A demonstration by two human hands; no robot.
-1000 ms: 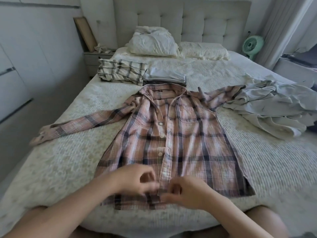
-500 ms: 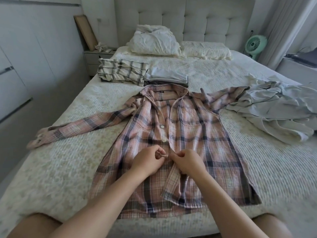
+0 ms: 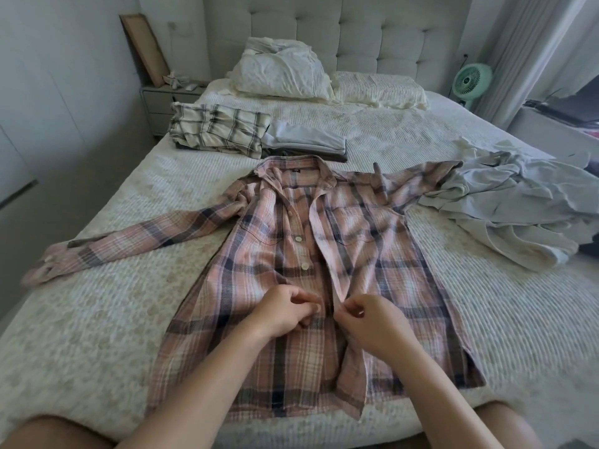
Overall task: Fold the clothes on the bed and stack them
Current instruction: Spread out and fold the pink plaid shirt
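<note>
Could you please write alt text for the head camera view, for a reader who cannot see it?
Two bare hands, left hand and right hand, pinch the front edges of a pink plaid shirt spread flat on a bed, sleeves out. Folded clothes sit near the pillows; a crumpled grey garment lies to the right.

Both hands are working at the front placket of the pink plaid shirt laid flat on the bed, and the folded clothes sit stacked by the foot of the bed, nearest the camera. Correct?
Not quite. The head view shows the folded clothes beyond the pink plaid shirt's collar, toward the pillows. Left hand and right hand are at the placket.
</note>
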